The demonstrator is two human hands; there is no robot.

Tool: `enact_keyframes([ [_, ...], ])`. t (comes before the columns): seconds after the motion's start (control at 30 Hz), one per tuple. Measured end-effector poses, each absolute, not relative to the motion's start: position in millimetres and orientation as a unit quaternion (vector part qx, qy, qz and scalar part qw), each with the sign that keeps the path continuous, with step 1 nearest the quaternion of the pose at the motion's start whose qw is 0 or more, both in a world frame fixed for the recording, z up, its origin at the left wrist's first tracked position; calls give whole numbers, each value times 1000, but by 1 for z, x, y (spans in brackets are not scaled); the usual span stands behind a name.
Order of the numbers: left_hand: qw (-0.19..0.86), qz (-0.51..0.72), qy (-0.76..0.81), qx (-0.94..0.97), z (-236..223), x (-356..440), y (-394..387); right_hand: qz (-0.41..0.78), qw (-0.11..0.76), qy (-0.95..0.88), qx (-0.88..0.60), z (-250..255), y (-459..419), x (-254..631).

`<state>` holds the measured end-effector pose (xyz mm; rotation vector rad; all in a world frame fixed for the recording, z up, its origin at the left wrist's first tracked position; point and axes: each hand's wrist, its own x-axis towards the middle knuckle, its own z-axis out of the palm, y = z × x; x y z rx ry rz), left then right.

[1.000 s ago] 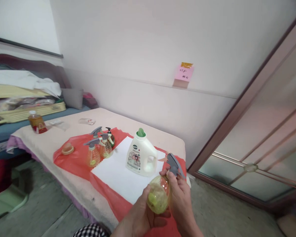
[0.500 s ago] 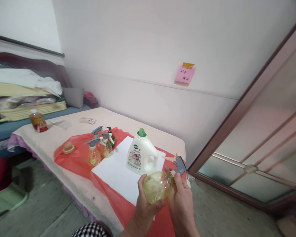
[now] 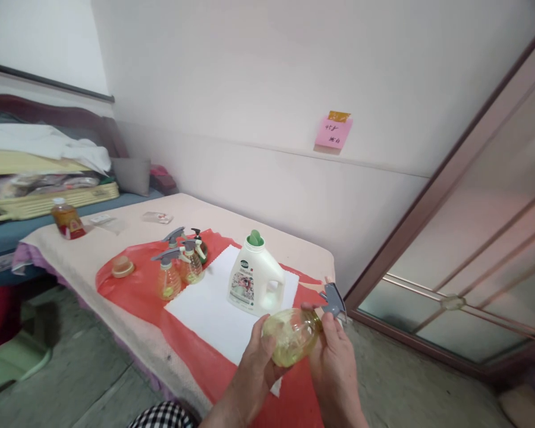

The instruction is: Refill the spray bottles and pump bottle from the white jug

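I hold a small clear yellowish spray bottle point(image 3: 293, 334) tipped on its side over the near right corner of the table. My left hand point(image 3: 255, 370) is closed round its round body from below. My right hand point(image 3: 334, 362) is closed at the neck, by the grey trigger head point(image 3: 334, 300), which points to the right. Just behind the bottle stands a white detergent jug point(image 3: 255, 283) with a green cap, on a white sheet point(image 3: 214, 312) that lies over a red plastic cover point(image 3: 140, 291).
Three more small spray bottles point(image 3: 181, 267) stand together on the red cover, with a tape roll point(image 3: 122, 267) to their left. An amber bottle point(image 3: 65, 219) stands at the table's far left. A bed with piled bedding point(image 3: 40, 157) lies beyond. A glass door point(image 3: 485, 255) is at right.
The spray bottle has been tipped from nearly upright onto its side, its trigger head swinging out to the right. Both hands moved slightly right with it.
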<state>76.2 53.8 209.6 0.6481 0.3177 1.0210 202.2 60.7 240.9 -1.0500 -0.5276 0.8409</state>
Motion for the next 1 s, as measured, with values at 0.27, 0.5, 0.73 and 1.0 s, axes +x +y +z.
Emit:
enact_keyframes([
  [0.27, 741, 469, 203, 435, 195, 76, 56, 398, 758, -192, -480, 243, 60, 207],
  [0.5, 718, 464, 264, 445, 189, 84, 50, 383, 745, -214, -502, 246, 55, 211],
  [0.73, 843, 400, 192, 305, 194, 81, 56, 398, 727, -233, -508, 243, 54, 208],
  [1.0, 715, 525, 233, 399, 190, 86, 53, 389, 722, -224, -527, 239, 53, 210],
])
